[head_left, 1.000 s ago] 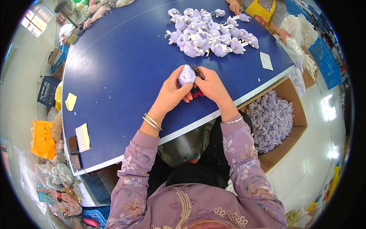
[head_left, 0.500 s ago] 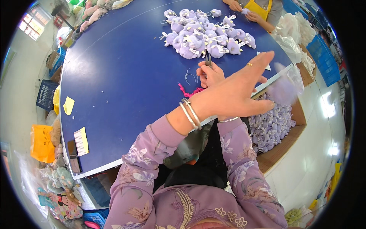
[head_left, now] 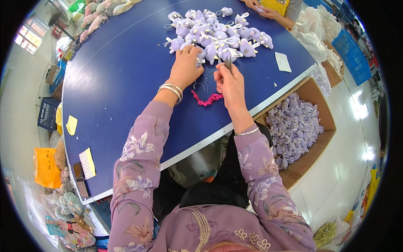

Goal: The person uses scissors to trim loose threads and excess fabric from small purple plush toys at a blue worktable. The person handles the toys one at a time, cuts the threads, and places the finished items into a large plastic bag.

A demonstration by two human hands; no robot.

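Small lavender plush toys (head_left: 210,31) with white loops and tags lie heaped at the far middle of the blue table. At the heap's near left edge is my left hand (head_left: 186,65), its fingers curled down over one lavender plush toy (head_left: 200,53), which they partly hide. My right hand (head_left: 231,84), just right of it, is closed round dark thread snips (head_left: 228,63) whose tips point away toward the heap. A twisted pink cord (head_left: 205,102) lies on the table beside my right wrist, with thin loose threads above it.
Right of the table edge stands a cardboard box (head_left: 312,157) full of similar lavender toys (head_left: 294,126). A white paper (head_left: 283,62) lies near that edge. Another person's hands (head_left: 266,11) work at the far right. A dark phone-like object (head_left: 81,179) and a sticker sheet (head_left: 87,163) lie at left.
My left hand has gone from spread open near the box, where a blurred lavender toy was in the air, to the heap at the far left. My right hand keeps the snips.
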